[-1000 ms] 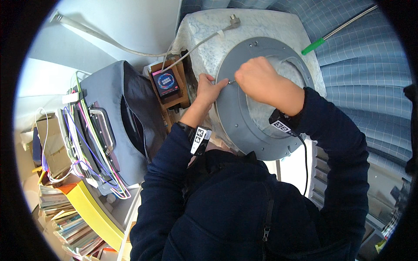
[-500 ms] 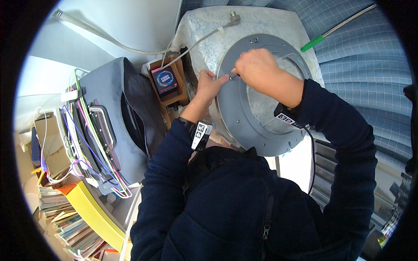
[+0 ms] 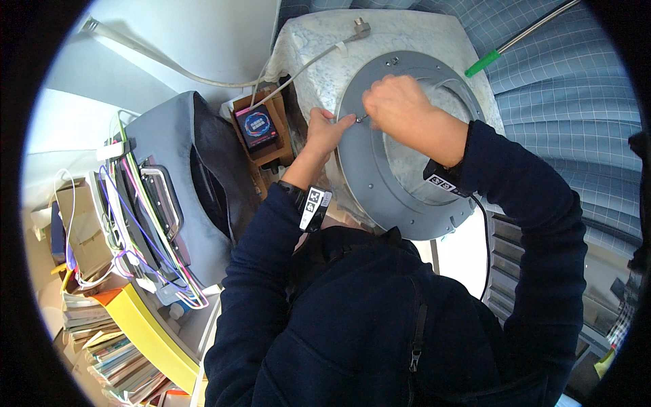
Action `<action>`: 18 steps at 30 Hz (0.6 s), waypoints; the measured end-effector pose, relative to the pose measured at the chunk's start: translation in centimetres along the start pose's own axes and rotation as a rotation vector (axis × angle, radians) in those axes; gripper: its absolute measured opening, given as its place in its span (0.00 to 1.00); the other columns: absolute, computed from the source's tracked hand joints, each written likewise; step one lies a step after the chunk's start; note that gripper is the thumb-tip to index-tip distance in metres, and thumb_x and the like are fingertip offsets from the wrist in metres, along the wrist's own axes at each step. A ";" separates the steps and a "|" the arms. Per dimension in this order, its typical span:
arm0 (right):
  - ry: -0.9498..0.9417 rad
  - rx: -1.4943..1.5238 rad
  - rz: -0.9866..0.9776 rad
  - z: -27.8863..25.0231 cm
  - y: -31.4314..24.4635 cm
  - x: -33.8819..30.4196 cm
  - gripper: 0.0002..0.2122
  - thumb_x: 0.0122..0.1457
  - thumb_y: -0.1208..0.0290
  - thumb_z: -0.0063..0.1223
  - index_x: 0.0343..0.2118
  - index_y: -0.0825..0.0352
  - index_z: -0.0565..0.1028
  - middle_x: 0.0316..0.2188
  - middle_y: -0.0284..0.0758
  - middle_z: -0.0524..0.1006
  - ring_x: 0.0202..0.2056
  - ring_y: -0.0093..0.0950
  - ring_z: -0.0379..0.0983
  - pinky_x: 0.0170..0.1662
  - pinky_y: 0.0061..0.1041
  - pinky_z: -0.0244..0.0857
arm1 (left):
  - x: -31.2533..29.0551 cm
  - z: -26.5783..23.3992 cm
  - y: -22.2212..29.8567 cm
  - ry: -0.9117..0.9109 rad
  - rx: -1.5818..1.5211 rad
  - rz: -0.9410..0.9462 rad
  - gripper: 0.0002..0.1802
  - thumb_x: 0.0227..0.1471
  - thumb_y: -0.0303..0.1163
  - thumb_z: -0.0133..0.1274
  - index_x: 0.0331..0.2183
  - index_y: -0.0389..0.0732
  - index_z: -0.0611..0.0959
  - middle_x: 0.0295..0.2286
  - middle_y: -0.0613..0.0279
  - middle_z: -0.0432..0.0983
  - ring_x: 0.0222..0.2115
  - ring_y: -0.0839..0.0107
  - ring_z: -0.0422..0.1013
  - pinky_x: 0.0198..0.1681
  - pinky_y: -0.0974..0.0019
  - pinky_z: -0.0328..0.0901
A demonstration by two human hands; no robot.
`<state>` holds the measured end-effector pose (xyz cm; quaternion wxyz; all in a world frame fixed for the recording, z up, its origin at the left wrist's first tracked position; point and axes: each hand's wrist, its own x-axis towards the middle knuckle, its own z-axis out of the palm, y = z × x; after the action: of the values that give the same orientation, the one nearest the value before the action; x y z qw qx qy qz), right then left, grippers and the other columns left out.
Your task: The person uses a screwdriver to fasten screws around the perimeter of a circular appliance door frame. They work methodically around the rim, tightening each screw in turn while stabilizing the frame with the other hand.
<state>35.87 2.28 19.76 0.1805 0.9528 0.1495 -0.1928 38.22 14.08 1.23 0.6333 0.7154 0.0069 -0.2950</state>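
Marbled cloth (image 3: 315, 68) under grey ring (image 3: 363, 159), left hand (image 3: 325, 134) half-curled against it, hold unclear, right hand (image 3: 399, 102) fisted around metal shaft (image 3: 363, 118)

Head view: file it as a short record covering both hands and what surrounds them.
Left hand: thumb at the left edge of the grey ring
Right hand: curled closed over the ring, a small metal piece at its fingers
Plug: on pale patterned cloth
Dark box: in an open brown carton, left of the ring
Right side: blue checked curtain, green-handled pole
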 end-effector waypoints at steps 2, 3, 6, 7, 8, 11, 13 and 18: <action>0.133 0.042 0.040 0.0 -0.3 -0.4 0.05 0.47 0.70 0.56 0.25 0.66 0.75 0.26 0.38 0.77 0.30 0.34 0.76 0.29 0.29 0.69 | -0.1 0.0 0.1 -0.026 -0.060 -0.051 0.31 0.39 0.39 0.68 0.34 0.37 0.64 0.30 0.55 0.69 0.28 0.70 0.69 0.26 0.68 0.67; 0.204 0.029 0.033 0.0 -0.4 -0.5 0.05 0.47 0.70 0.56 0.25 0.65 0.77 0.26 0.37 0.77 0.30 0.33 0.77 0.29 0.29 0.70 | -0.2 0.0 0.0 -0.038 -0.105 -0.065 0.31 0.38 0.38 0.69 0.34 0.37 0.64 0.31 0.53 0.69 0.29 0.69 0.69 0.29 0.67 0.68; 0.225 -0.014 0.003 0.0 -0.1 -0.3 0.04 0.46 0.69 0.56 0.25 0.63 0.79 0.24 0.35 0.79 0.31 0.33 0.78 0.29 0.29 0.70 | 0.1 0.2 -0.2 -0.021 -0.083 -0.071 0.31 0.38 0.38 0.69 0.34 0.37 0.64 0.32 0.53 0.69 0.30 0.68 0.70 0.30 0.66 0.68; 0.192 -0.061 -0.010 0.1 0.1 -0.2 0.05 0.46 0.70 0.56 0.25 0.63 0.79 0.23 0.36 0.79 0.31 0.33 0.78 0.30 0.29 0.71 | 0.2 0.3 -0.4 -0.014 -0.074 -0.051 0.31 0.38 0.39 0.69 0.34 0.37 0.64 0.32 0.52 0.69 0.30 0.68 0.70 0.30 0.66 0.68; 0.176 -0.099 -0.025 0.1 0.1 -0.1 0.05 0.46 0.70 0.56 0.26 0.64 0.78 0.23 0.37 0.79 0.32 0.33 0.78 0.30 0.30 0.71 | 0.3 0.4 -0.5 -0.009 -0.072 -0.048 0.31 0.38 0.39 0.68 0.34 0.37 0.64 0.32 0.52 0.69 0.30 0.68 0.70 0.30 0.66 0.68; 0.151 -0.066 -0.013 0.3 0.0 0.1 0.06 0.45 0.70 0.56 0.26 0.64 0.79 0.24 0.37 0.79 0.32 0.33 0.78 0.32 0.29 0.71 | 0.4 0.4 -0.7 -0.005 -0.056 -0.050 0.31 0.38 0.39 0.68 0.34 0.37 0.65 0.32 0.52 0.70 0.30 0.67 0.70 0.30 0.66 0.68; 0.170 0.023 0.043 0.5 -0.2 0.0 0.04 0.45 0.70 0.56 0.23 0.62 0.80 0.24 0.36 0.79 0.32 0.31 0.77 0.33 0.28 0.71 | 0.4 0.3 -0.8 0.000 -0.023 -0.047 0.31 0.38 0.40 0.68 0.34 0.37 0.65 0.32 0.52 0.70 0.30 0.67 0.70 0.31 0.65 0.68; 0.218 -0.043 -0.059 0.9 0.2 -0.3 0.03 0.46 0.74 0.53 0.25 0.65 0.74 0.23 0.37 0.76 0.29 0.33 0.75 0.28 0.30 0.69 | 0.4 0.2 -0.6 0.015 0.006 -0.027 0.31 0.37 0.40 0.69 0.33 0.37 0.65 0.32 0.51 0.70 0.30 0.66 0.70 0.32 0.64 0.68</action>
<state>35.43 1.67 19.21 0.1776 0.9593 0.2004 -0.0900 38.20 13.83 0.57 0.6272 0.7192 0.0205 -0.2984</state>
